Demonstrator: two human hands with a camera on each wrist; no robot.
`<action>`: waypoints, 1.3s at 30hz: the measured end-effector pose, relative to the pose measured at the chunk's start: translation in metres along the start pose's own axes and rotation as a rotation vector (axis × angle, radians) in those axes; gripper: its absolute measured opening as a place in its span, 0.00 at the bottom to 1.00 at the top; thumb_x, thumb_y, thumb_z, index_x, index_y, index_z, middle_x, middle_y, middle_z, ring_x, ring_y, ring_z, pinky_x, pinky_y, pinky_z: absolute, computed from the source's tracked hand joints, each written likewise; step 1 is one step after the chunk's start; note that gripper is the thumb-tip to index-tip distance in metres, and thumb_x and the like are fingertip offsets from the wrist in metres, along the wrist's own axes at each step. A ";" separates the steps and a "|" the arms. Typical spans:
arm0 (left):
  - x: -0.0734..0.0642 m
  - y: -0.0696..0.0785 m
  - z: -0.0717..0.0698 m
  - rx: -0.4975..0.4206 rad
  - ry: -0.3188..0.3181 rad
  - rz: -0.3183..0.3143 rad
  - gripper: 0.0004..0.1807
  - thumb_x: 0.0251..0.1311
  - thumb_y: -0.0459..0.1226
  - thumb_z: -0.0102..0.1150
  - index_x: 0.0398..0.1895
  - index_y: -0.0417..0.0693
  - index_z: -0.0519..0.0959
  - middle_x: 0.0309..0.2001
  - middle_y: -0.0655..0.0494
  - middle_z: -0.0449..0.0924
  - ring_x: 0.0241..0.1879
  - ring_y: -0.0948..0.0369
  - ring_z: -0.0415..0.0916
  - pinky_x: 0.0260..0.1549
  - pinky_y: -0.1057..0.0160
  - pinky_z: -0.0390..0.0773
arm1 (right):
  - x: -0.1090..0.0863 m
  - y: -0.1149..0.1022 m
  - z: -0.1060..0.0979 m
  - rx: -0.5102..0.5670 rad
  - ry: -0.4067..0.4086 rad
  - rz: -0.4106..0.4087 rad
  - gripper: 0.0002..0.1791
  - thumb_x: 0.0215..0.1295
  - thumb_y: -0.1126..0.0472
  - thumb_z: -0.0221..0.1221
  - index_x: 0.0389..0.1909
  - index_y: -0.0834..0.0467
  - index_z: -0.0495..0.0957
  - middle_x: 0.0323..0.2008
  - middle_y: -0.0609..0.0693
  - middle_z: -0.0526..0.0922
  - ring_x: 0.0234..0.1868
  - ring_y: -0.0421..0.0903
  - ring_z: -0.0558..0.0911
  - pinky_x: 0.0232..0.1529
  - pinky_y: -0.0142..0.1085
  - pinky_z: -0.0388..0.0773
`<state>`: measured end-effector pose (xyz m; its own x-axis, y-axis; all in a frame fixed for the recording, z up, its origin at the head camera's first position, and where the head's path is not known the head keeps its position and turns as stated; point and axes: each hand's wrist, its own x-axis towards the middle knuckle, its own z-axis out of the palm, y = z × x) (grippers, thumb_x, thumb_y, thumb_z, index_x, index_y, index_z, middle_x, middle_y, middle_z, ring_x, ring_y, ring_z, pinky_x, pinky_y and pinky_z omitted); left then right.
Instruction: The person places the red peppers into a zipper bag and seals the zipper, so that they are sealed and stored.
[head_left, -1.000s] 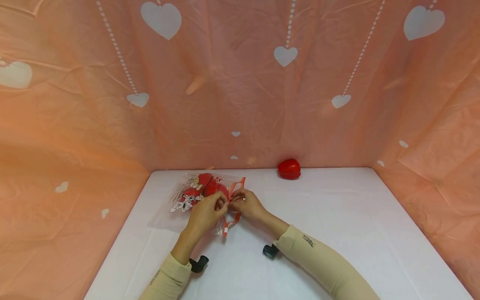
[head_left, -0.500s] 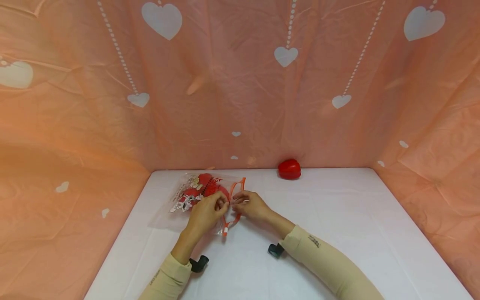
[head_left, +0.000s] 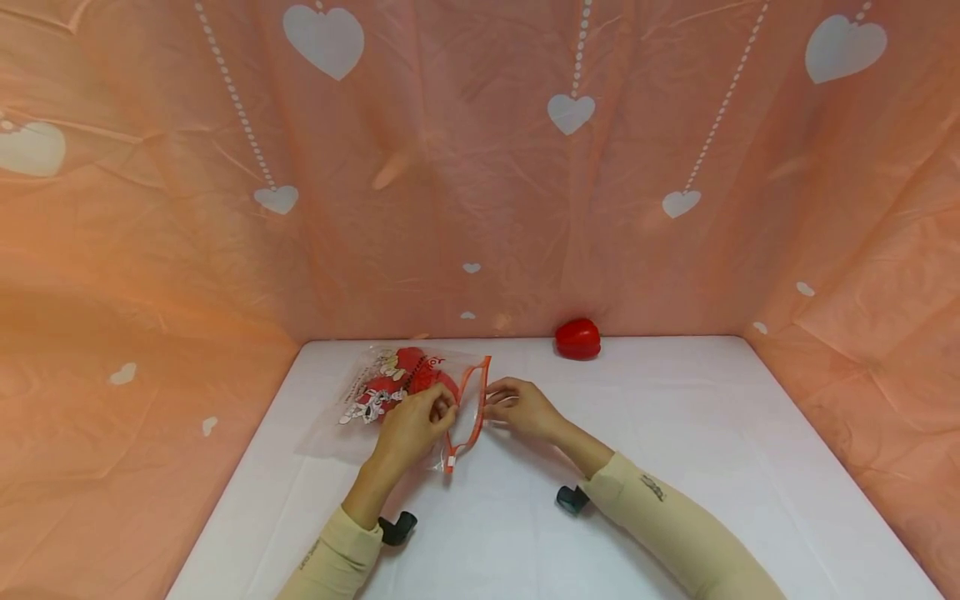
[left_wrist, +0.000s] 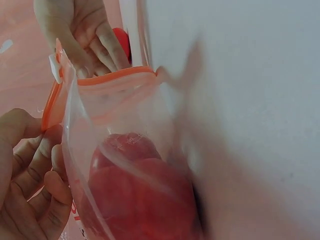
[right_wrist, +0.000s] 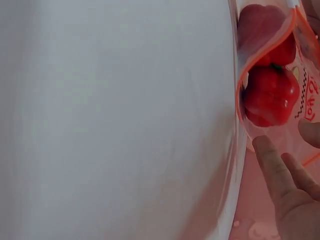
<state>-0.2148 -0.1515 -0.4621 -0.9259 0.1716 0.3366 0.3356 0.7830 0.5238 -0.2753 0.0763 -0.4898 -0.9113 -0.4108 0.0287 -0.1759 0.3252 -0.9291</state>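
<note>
A clear zip bag with cartoon print and an orange zip edge lies at the left of the table. My left hand pinches the near side of that edge between thumb and finger. My right hand is at the opposite side of the mouth, fingers extended, a fingertip right at the rim. The mouth gapes wide. Inside, red bell peppers show through the opening, and also through the plastic in the left wrist view. A white slider sits at one end of the zip.
Another red bell pepper lies loose at the table's back edge, right of the bag. The white table is enclosed by peach curtains with hearts. Dark wrist cameras hang under both sleeves.
My right hand has moved right, away from my left hand, and the zip edge's right side has spread outward, widening the mouth. The left hand has stayed in place.
</note>
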 end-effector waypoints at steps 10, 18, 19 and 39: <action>0.000 0.000 0.001 0.001 -0.005 0.001 0.06 0.66 0.38 0.71 0.37 0.55 0.82 0.27 0.66 0.79 0.28 0.66 0.74 0.27 0.60 0.75 | -0.010 0.002 -0.023 -0.004 0.025 -0.017 0.20 0.70 0.69 0.67 0.60 0.71 0.79 0.49 0.61 0.88 0.51 0.57 0.90 0.55 0.43 0.85; -0.001 0.000 0.001 -0.003 -0.004 0.007 0.06 0.67 0.37 0.72 0.37 0.55 0.82 0.27 0.66 0.79 0.28 0.66 0.73 0.27 0.62 0.74 | -0.014 0.007 -0.045 -0.046 0.075 0.001 0.22 0.71 0.65 0.69 0.61 0.70 0.79 0.50 0.60 0.89 0.52 0.56 0.89 0.57 0.44 0.85; -0.001 0.000 0.001 -0.005 -0.005 0.006 0.06 0.67 0.37 0.72 0.37 0.55 0.82 0.27 0.66 0.79 0.28 0.66 0.73 0.27 0.62 0.74 | -0.014 0.008 -0.047 -0.055 0.080 0.006 0.22 0.71 0.64 0.69 0.62 0.69 0.79 0.50 0.59 0.89 0.52 0.56 0.89 0.57 0.43 0.85; -0.002 -0.001 0.000 -0.022 -0.028 -0.018 0.06 0.67 0.38 0.72 0.38 0.54 0.82 0.28 0.65 0.78 0.29 0.64 0.72 0.29 0.62 0.75 | -0.012 0.013 -0.101 -0.187 0.206 -0.033 0.25 0.70 0.62 0.70 0.62 0.69 0.78 0.55 0.66 0.86 0.57 0.62 0.86 0.59 0.51 0.83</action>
<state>-0.2136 -0.1520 -0.4631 -0.9363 0.1746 0.3048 0.3221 0.7728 0.5468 -0.3036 0.1712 -0.4647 -0.9569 -0.2487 0.1501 -0.2554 0.4740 -0.8427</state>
